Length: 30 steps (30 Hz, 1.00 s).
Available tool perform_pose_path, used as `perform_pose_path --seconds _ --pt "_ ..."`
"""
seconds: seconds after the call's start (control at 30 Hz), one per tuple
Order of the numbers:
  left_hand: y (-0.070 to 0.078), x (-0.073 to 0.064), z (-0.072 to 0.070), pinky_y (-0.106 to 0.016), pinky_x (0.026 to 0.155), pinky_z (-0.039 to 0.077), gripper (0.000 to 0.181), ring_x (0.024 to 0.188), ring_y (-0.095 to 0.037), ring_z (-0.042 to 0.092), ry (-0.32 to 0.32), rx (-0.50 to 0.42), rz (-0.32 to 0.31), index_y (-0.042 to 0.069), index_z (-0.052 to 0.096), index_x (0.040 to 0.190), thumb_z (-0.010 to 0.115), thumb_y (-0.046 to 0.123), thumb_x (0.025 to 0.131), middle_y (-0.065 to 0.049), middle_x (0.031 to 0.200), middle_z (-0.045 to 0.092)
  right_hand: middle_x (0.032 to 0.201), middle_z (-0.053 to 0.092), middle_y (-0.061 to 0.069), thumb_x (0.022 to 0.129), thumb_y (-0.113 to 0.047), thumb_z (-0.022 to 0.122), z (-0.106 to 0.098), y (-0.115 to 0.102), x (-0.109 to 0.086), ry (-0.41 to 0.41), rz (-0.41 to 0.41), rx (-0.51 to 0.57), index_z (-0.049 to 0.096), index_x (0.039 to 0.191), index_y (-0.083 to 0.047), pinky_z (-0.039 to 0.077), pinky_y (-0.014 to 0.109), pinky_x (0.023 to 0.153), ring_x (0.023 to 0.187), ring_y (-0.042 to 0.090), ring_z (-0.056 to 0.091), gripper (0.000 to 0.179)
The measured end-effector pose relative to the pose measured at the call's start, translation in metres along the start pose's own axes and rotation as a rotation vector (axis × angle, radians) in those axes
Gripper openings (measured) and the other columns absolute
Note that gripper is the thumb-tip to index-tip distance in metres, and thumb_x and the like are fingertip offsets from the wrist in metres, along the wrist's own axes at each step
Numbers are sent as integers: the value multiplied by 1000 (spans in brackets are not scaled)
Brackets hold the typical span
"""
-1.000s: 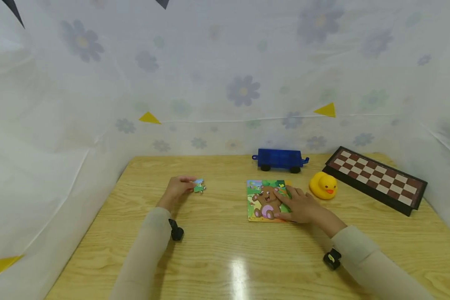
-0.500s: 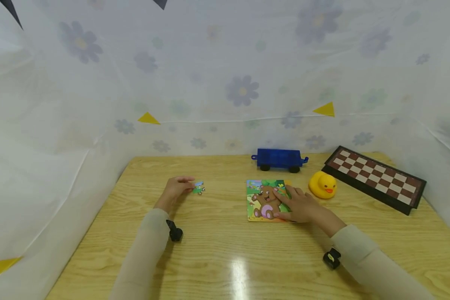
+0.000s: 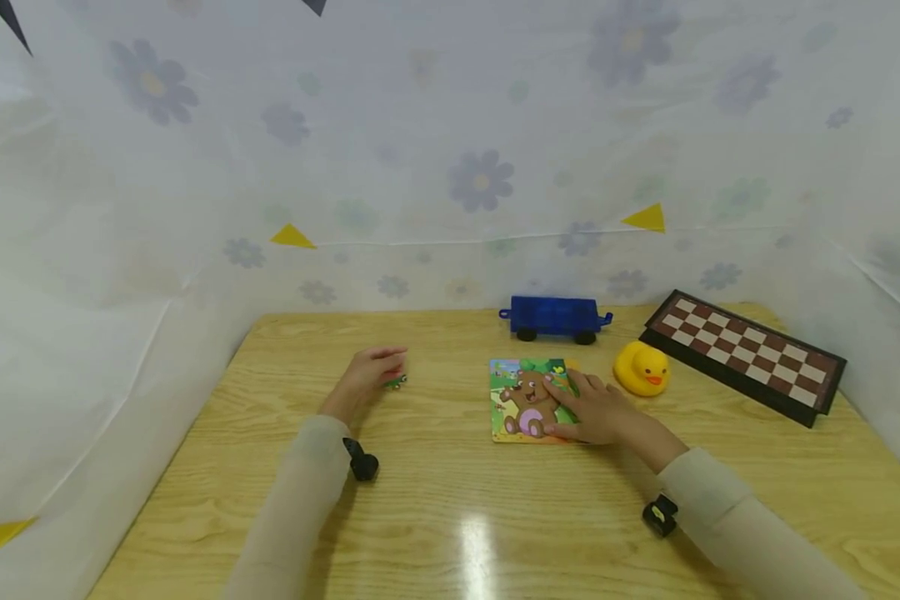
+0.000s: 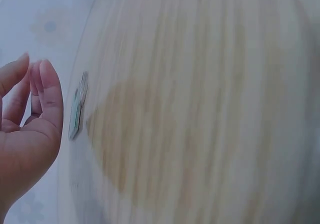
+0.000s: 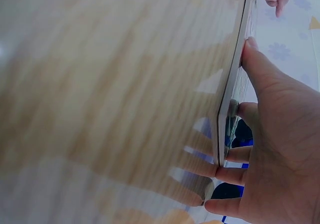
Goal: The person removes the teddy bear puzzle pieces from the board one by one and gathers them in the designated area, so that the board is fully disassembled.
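Observation:
My left hand [image 3: 371, 379] hovers at the left of the table over a small green and blue puzzle piece [image 3: 397, 383], hiding most of it. In the left wrist view the puzzle piece [image 4: 77, 107] lies flat on the table, with a gap between it and the hand [image 4: 37, 114], whose fingers are loosely bent and hold nothing. My right hand [image 3: 600, 408] rests with spread fingers on the right part of a square bear picture puzzle [image 3: 521, 412]. From the right wrist, thumb and fingers of the hand [image 5: 285, 134] touch the puzzle's [image 5: 222, 114] top and edge.
A yellow rubber duck [image 3: 641, 369] stands just beyond the right hand. Behind the picture puzzle is a blue toy wagon [image 3: 553, 317]. A folded checkered board [image 3: 746, 354] lies at the back right. White flowered cloth [image 3: 435, 208] encloses the wooden table [image 3: 420, 500].
My left hand has shifted right from the puzzle piece's left edge to over it, covering more of it. The right hand has stayed on the bear puzzle.

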State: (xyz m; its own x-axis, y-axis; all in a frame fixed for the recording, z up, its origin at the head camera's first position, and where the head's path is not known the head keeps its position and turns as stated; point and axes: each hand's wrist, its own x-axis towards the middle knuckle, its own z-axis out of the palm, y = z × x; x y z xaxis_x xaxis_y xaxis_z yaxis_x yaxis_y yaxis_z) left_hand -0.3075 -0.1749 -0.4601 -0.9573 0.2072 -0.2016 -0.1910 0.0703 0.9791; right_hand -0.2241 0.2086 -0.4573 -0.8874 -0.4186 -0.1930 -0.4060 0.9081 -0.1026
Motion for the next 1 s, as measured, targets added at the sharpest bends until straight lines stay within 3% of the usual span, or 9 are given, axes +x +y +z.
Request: perform_pose_path --seconds 0.23,0.5,0.8,1.0 --pt "-1 5 26 -24 79 54 41 85 -13 59 -74 -117 2 -8 48 133 55 9 96 -14 106 57 150 19 27 88 -70 40 1 -2 1 -3 -10 7 27 151 -17 33 67 95 130 48 29 84" --pt "1 11 59 -31 88 52 39 87 -13 61 -171 -166 5 -10 46 133 52 5 97 -26 118 53 150 18 28 88 -68 42 -4 -6 1 -21 -4 8 27 151 -16 33 65 97 131 47 28 83" --pt "-2 14 102 -33 93 49 37 102 -20 62 -317 -149 -28 -7 48 132 52 5 97 -22 122 57 150 17 27 88 -69 41 -7 -5 1 -32 4 1 25 151 -16 33 66 97 131 47 27 84" --pt "-2 15 122 -34 96 47 38 110 -25 59 -423 -95 7 -8 46 133 50 4 98 -24 128 54 150 17 27 88 -70 41 -7 -4 0 -32 7 -1 26 151 -17 34 66 96 131 47 28 84"
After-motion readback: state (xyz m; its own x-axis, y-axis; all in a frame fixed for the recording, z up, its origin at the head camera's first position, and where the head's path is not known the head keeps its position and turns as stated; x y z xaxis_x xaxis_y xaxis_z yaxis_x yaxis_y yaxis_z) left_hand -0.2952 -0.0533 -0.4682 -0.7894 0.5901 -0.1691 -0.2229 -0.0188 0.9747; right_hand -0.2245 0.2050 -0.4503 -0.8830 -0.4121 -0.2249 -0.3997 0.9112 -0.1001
